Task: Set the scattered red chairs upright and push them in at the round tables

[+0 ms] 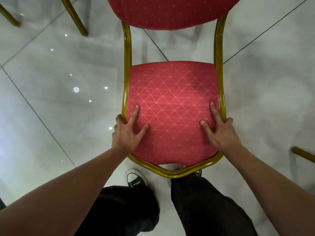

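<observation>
Nearest, below both hands, stand the person's legs in dark trousers, with a black-and-white sneaker [135,178] on the floor just under the left wrist.

The left hand [127,133] grips the left front corner of a red banquet chair [172,106]. Thumb and forefinger lie spread on the seat cushion, and the other fingers curl over the gold frame tube [125,92]. The right hand [219,133] mirrors it at the right front corner, two digits flat on the fabric, the rest wrapped over the tube. So both hands are grasping the seat rim, with the chair directly between them, its front edge against the person's shins.

Handling, as a judgement: the tubular metal frame looks rigid and should take a firm push or lift without flexing. The padded seat will give under the fingers, so the frame is the better hold. The woven fabric should offer grip, while the painted tube may be slicker. The glossy tiled floor [51,82] suggests the chair will slide easily. It looks moderately light, manageable with two hands.

Beyond the fingertips, the frame uprights rise to the red backrest [170,12]. Whether all of the chair's legs touch the floor is hidden. Farther left of the left hand are gold legs of another chair [75,16]; right of the right hand, another gold leg [303,155]. No table shows.
</observation>
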